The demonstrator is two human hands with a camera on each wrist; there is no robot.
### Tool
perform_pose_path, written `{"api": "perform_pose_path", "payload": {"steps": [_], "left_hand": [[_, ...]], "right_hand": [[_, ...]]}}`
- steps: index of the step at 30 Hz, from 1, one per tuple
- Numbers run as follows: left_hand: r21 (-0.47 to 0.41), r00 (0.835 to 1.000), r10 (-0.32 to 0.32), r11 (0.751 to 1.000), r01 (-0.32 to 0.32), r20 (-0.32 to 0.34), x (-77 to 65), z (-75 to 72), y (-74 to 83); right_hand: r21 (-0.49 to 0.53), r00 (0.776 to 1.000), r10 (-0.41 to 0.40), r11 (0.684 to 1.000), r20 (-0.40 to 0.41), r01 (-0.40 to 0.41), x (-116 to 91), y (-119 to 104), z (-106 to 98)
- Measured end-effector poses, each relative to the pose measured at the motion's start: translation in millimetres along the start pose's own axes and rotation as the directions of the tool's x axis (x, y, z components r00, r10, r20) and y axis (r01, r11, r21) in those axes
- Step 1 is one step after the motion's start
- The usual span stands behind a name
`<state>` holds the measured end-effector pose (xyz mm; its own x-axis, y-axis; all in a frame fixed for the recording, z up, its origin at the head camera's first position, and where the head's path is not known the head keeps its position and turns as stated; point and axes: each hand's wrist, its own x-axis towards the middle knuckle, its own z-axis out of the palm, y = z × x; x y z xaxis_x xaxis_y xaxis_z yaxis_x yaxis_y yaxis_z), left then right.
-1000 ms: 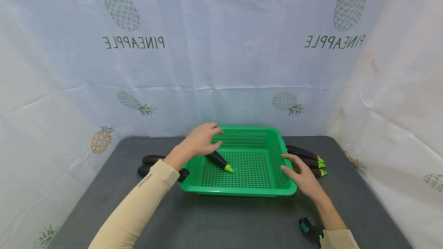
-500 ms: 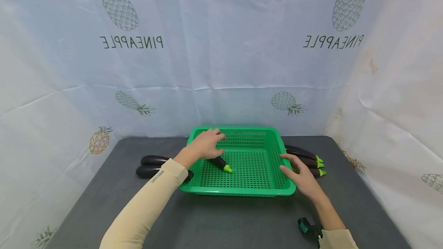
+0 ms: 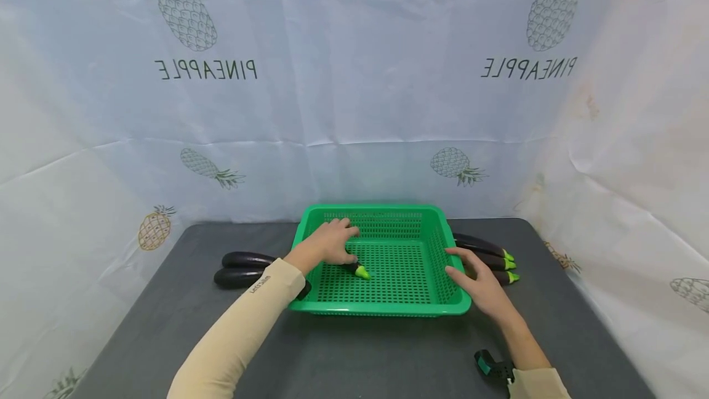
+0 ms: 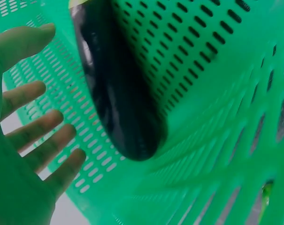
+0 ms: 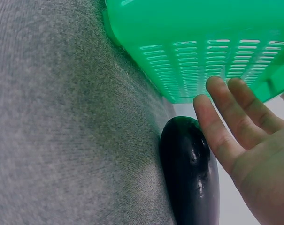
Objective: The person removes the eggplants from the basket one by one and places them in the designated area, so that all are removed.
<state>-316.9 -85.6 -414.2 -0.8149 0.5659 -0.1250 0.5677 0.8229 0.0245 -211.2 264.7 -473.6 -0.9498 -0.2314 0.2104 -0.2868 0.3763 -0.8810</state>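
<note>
A dark purple eggplant [image 4: 118, 84] lies inside the green plastic basket [image 3: 382, 309]; only its green stem end shows past my left hand in the head view. My left hand [image 3: 329, 243] is low inside the basket, over that eggplant. In the left wrist view its fingers [image 4: 36, 129] are spread beside the eggplant, with a gap between. At the basket's right rim is my right hand [image 3: 480, 285], thumb and forefinger at the edge. The right wrist view shows its extended fingers [image 5: 221, 136] by the outer wall, above another eggplant [image 5: 188, 173].
Several eggplants [image 3: 483, 244] with green stems lie right of the basket, partly behind my right hand. More eggplants [image 3: 239, 277] lie to the left, partly covered by my left sleeve [image 3: 244, 319]. A patterned cloth [image 3: 354, 79] hangs behind the dark grey table [image 3: 354, 356].
My left hand has moved right and down into the basket, covering more of the eggplant there. My right hand has stayed at the basket's right rim.
</note>
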Motion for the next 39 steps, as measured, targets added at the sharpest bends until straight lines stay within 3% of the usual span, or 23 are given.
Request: {"api": "perform_pose_path", "payload": {"steps": [6,13,20,39], "left_hand": [[0.049,1.0,-0.015,0.999,0.014,0.016,3.6,9.1,-2.2],[0.041,0.996,-0.062,0.997,0.059,0.064,6.7,12.8,-2.6],[0.05,0.992,-0.109,0.993,0.106,0.07,7.3,13.4,-1.7],[0.046,0.98,-0.101,0.994,0.095,0.169,9.0,15.9,3.1]], "right_hand": [[0.0,1.0,0.001,1.0,-0.004,-0.001,0.5,0.7,0.7],[-0.005,1.0,0.001,1.0,-0.008,-0.001,0.3,0.4,0.6],[-0.004,1.0,0.0,1.0,-0.01,0.0,0.8,0.8,-0.3],[-0.016,1.0,0.0,1.0,-0.015,-0.001,0.1,-0.2,0.7]]}}
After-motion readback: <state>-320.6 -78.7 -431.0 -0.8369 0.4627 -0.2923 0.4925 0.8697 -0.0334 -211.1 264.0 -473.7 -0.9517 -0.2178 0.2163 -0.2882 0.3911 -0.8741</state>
